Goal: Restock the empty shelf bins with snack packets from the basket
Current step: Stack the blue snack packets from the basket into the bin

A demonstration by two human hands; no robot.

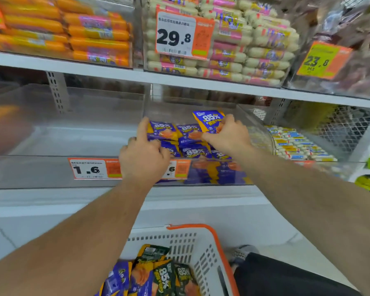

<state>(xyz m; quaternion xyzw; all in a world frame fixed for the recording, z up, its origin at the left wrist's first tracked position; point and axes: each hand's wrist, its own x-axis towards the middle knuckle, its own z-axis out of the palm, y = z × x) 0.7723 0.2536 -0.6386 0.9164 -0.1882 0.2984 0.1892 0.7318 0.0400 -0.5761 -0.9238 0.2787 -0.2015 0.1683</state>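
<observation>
Both hands (144, 157) (228, 133) apparently grip blue packets (187, 133) inside the clear bin's (254, 122) walls.

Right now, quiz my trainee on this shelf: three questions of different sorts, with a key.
1. True or false: the right hand pinches a blue 85% snack packet standing upright in the middle clear bin.
2. Which price tag hangs on the white sausage bin above? A) 29.8 B) 23.8 C) 1.6
3. Fill in: the white basket has an ____ rim.

Key: 1 true; 2 A, the 29.8 tag; 3 orange.
</observation>
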